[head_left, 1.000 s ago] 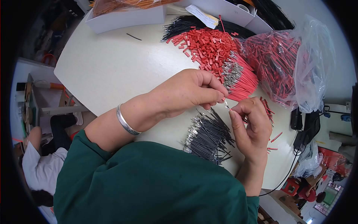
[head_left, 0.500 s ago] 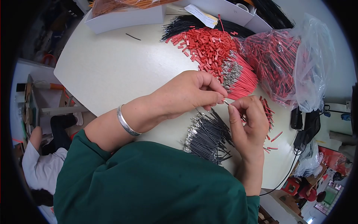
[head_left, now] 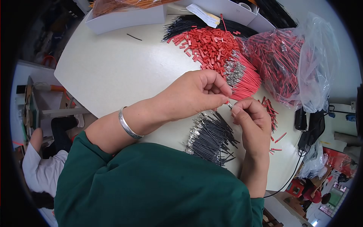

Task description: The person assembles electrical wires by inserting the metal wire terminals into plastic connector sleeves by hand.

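Note:
My left hand [head_left: 196, 90] pinches a small red connector [head_left: 227, 102], mostly hidden by the fingertips. Facing it, my right hand [head_left: 254, 120] is closed on a black wire with a metal tip [head_left: 230, 106], whose end meets the connector. Below the hands lies a bundle of black wires [head_left: 211, 138] with silvery terminals. Beyond my left hand are a heap of red connectors [head_left: 211, 45] and a fan of red wires [head_left: 245, 79] with metal ends.
A clear plastic bag [head_left: 280, 64] of red wires stands at the right. White boxes [head_left: 128, 22] line the table's far edge, near long black wires [head_left: 181, 26]. Short red pieces [head_left: 280, 137] lie right of my right hand. A seated person [head_left: 45, 166] is at the left.
The fingers of my right hand have curled in more around the wire. The fingers of my left hand have shifted slightly on the connector.

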A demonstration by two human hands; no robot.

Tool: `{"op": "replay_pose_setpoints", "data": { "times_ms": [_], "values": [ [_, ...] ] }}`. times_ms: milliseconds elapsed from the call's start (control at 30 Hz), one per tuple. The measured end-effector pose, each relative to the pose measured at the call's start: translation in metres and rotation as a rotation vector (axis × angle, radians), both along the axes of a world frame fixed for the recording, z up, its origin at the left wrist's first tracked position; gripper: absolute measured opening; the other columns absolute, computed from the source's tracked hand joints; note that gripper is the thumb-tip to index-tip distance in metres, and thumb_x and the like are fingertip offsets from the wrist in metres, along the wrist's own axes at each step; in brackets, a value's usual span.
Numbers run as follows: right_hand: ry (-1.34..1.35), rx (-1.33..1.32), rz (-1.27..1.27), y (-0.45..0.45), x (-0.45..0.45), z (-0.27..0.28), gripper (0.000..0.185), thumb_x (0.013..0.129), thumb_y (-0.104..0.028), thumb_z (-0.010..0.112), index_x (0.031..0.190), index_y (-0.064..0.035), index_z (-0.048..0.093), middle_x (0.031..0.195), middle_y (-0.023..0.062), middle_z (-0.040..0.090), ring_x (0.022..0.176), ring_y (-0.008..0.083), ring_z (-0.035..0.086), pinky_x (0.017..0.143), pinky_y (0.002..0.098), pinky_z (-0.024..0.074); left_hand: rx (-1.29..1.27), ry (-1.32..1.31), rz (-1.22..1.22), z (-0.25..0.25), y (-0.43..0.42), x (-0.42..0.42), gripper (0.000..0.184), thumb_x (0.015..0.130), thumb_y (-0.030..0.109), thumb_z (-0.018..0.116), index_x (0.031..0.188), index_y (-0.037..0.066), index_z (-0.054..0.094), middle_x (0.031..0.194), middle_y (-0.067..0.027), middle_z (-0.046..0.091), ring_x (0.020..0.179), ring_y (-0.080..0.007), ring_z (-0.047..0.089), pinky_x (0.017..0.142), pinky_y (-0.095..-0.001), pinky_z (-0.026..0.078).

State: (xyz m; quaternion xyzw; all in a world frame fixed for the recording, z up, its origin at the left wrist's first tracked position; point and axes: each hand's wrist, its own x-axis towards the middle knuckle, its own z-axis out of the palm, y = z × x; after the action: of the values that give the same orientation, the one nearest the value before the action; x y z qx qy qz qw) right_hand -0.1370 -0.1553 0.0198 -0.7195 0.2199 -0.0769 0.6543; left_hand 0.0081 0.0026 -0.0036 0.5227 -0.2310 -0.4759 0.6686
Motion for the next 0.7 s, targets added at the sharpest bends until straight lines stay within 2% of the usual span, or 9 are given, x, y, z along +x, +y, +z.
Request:
{"op": "replay_pose_setpoints", "data": {
  "times_ms": [133,333,433,533,700],
  "values": [
    [-0.041,-0.054,0.006,0.0,-0.001,-0.003,0.007,0.092,0.0,0.07,0.09,-0.0006,0.064,0.08,-0.0025,0.06,0.072,0.004,0.052,0.063,0.0216,0.0419,-0.014,0.01,-0.008,-0.001,0.0,0.001,0.018,0.095,0.005,0.072,0.111,0.002,0.065,0.1,-0.001,0.066,0.089,-0.0069,0.063,0.078,-0.0232,0.055],
    [-0.171,-0.354,0.029,0.004,0.002,-0.007,0.008,0.09,-0.001,0.071,0.087,0.001,0.064,0.083,0.003,0.062,0.073,0.009,0.056,0.065,0.0242,0.0455,-0.011,0.032,-0.005,-0.002,0.0,0.0,0.018,0.095,0.005,0.072,0.111,0.002,0.064,0.1,-0.0019,0.066,0.088,-0.0071,0.063,0.078,-0.0232,0.056],
    [-0.135,-0.338,0.031,0.005,0.002,-0.01,0.007,0.091,-0.001,0.071,0.09,0.0018,0.065,0.083,0.004,0.063,0.072,0.0087,0.058,0.065,0.0242,0.0468,-0.015,0.023,0.021,-0.004,-0.002,-0.003,0.019,0.095,0.005,0.072,0.111,0.002,0.063,0.099,-0.0025,0.066,0.087,-0.0073,0.063,0.078,-0.023,0.056],
    [-0.113,-0.208,-0.019,0.008,0.003,-0.008,0.005,0.092,-0.002,0.069,0.092,0.0027,0.066,0.081,0.0052,0.065,0.07,0.0088,0.06,0.064,0.0249,0.0482,-0.016,0.018,0.069,-0.003,-0.002,-0.004,0.02,0.094,0.004,0.073,0.112,0.002,0.063,0.098,-0.0029,0.065,0.087,-0.0073,0.063,0.077,-0.0228,0.056],
    [-0.061,-0.241,0.049,0.007,0.0,-0.006,0.006,0.095,-0.003,0.066,0.094,0.0029,0.067,0.076,0.0049,0.067,0.067,0.0087,0.062,0.062,0.0248,0.0488,-0.02,-0.008,0.088,-0.004,-0.002,-0.005,0.019,0.094,0.003,0.073,0.111,0.002,0.062,0.098,-0.0033,0.065,0.086,-0.0074,0.063,0.077,-0.023,0.056]
  ]
}}
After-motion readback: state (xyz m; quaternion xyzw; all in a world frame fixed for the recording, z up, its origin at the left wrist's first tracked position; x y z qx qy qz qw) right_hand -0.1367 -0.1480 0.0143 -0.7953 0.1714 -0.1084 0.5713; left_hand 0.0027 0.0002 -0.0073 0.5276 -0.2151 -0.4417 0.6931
